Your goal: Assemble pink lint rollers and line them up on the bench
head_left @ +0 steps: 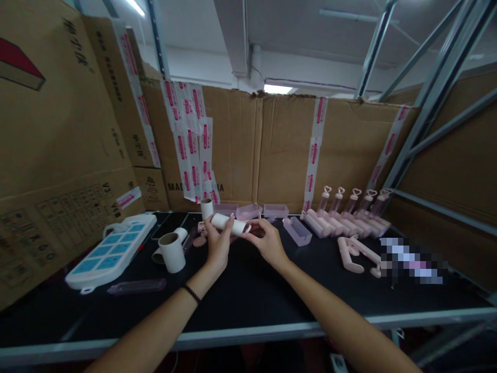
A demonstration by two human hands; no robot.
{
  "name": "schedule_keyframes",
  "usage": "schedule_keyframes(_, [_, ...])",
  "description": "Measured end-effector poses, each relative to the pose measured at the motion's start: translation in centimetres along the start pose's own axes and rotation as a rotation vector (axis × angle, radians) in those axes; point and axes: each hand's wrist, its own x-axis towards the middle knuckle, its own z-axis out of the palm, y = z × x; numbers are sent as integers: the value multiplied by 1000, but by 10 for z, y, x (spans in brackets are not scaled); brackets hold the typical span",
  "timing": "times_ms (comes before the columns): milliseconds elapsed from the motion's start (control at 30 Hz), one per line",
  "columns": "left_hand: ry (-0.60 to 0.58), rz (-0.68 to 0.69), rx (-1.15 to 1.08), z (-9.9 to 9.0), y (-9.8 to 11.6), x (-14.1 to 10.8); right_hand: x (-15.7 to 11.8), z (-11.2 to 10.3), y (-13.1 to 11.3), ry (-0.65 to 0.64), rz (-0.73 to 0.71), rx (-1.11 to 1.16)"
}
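Note:
A white cardboard tube [229, 224] lies nearly level between my two hands above the black table. My left hand [218, 246] is closed round its left part, thumb on top. At the tube's right end my right hand [267, 243] pinches with thumb and fingertips; a small dark or pinkish piece shows at that end, too small to make out. Behind my left hand stands an upright white tube [207, 209]. Further left are a larger white tube [173, 253] and small pink parts [199, 241]. Clear pinkish trays [248, 211] lie beyond my hands.
At the left is a white power strip [112, 252], with a clear purple piece [137, 286] in front. Pink cylinders with heart-shaped tops [349, 220] line the right side, near loose pink parts [349, 256]. Cardboard walls [287, 145] and metal posts surround the table.

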Motion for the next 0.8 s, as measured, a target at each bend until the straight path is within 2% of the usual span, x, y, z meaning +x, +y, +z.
schedule_keyframes(100, [-39,-25,-54,0,0,-2,-3,4,-3,74,-5,29])
schedule_keyframes(233, [-61,-39,-95,0,-1,-2,-6,5,-9,134,-82,-92])
schedule_keyframes(367, [-72,-47,-137,-1,-2,-2,-8,6,-12,97,-150,-179])
schedule_keyframes(667, [-137,-109,-237,-1,1,-4,-17,14,-16,55,-77,-191])
schedule_keyframes(800, [-128,-107,-246,0,5,-4,-17,15,-20,44,-89,-175])
